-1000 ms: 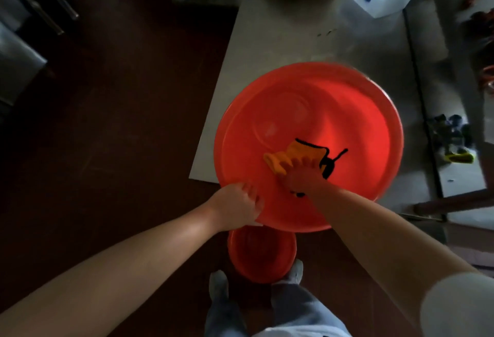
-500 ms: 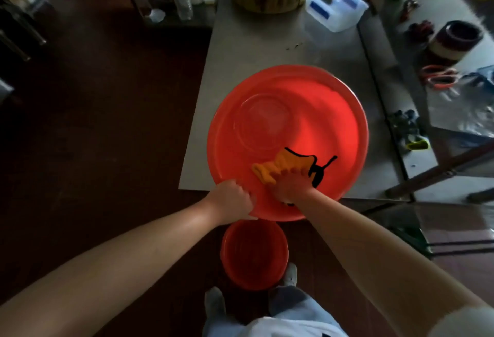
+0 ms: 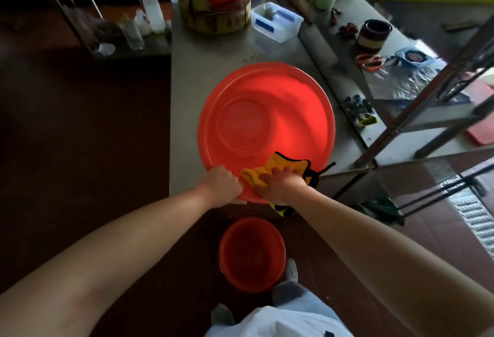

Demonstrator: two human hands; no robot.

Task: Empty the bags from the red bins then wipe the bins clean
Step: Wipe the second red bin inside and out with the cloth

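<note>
A wooden block (image 3: pixel 216 22) and plastic tub (image 3: pixel 276 22) stand on the steel table (image 3: pixel 213 53).

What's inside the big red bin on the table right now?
Inside the bin: only an orange cloth at the near wall, pressed by the right hand; no bags. The surface under cloth and hand is covered.

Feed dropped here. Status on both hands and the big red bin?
Left hand grips near rim of large red bin. Right hand presses yellow cloth on its inner wall. No bags inside; nothing blocking.
</note>
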